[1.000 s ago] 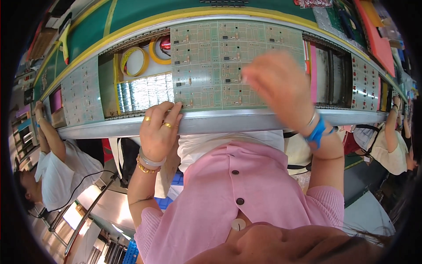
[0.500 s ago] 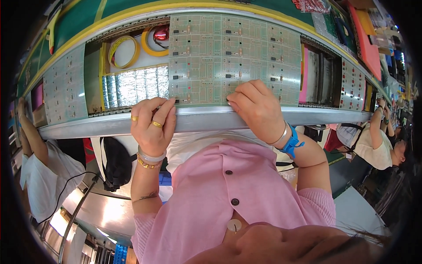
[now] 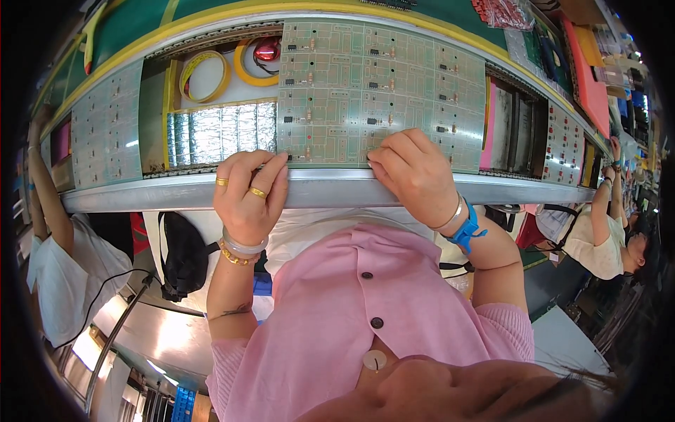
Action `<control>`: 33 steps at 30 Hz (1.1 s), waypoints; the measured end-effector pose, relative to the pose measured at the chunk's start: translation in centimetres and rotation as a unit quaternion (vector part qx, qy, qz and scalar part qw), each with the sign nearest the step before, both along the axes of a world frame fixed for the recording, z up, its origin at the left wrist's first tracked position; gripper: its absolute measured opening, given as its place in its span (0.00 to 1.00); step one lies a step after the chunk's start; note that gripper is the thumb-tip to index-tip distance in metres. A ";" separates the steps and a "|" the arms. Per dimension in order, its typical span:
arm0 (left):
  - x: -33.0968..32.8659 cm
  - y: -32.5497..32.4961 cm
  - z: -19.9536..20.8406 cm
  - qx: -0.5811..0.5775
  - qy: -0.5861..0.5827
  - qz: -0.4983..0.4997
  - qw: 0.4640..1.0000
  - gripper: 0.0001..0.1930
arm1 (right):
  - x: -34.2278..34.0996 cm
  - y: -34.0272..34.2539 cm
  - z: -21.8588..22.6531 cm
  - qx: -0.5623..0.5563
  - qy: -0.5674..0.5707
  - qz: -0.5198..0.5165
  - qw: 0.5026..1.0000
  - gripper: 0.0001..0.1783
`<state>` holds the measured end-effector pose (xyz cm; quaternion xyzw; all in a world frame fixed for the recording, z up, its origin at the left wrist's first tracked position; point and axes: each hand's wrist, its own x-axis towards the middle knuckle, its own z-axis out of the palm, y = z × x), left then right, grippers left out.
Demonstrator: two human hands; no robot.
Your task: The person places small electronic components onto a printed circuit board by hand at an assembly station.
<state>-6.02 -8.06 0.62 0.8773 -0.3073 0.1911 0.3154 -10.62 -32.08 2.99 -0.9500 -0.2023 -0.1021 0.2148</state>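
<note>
A large greenish circuit board panel [image 3: 415,77] lies across the rail frame in front of me. Small black chips, striped resistors and small dots of black or red stand on it in repeating rows. My left hand [image 3: 249,200] is at the panel's near left corner, thumb and forefinger pinched beside a dark chip in the front row. At the middle of the near edge, my right hand [image 3: 415,176] has its fingertips pinched together low over the panel. Whatever lies between the fingertips of either hand is too small or hidden to make out.
A metal rail [image 3: 323,188] runs along the near side. Further panels sit left [image 3: 105,126] and right [image 3: 564,144]. Yellow tape rolls [image 3: 226,74] and silvery sheeting [image 3: 221,135] show through the left gap. Co-workers' arms reach in at left [image 3: 53,183] and right [image 3: 602,204].
The panel has shifted slightly to the right in view. Both hands have moved a little the same way, still pinched at the panel's near edge.
</note>
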 end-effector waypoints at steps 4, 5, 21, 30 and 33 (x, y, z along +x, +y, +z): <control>0.0 0.0 -0.1 -0.004 -0.001 0.000 1.000 0.11 | 0.2 0.0 -0.1 0.027 -0.001 -0.003 1.000 0.12; 0.1 0.0 -0.1 -0.004 -0.001 0.001 1.000 0.11 | 0.3 0.0 -0.2 0.030 -0.002 -0.002 1.000 0.13; 0.4 0.6 1.4 -0.034 0.059 -0.022 0.997 0.11 | 4.4 -7.7 1.5 0.017 -0.069 -0.102 0.992 0.09; 10.5 -3.3 4.6 0.020 0.041 -0.097 0.994 0.06 | 14.6 -18.9 -2.0 -0.099 -0.113 -0.307 0.940 0.07; 17.4 -6.5 3.6 0.019 0.043 -0.097 0.994 0.07 | 14.6 -18.6 -2.3 -0.109 -0.111 -0.301 0.941 0.06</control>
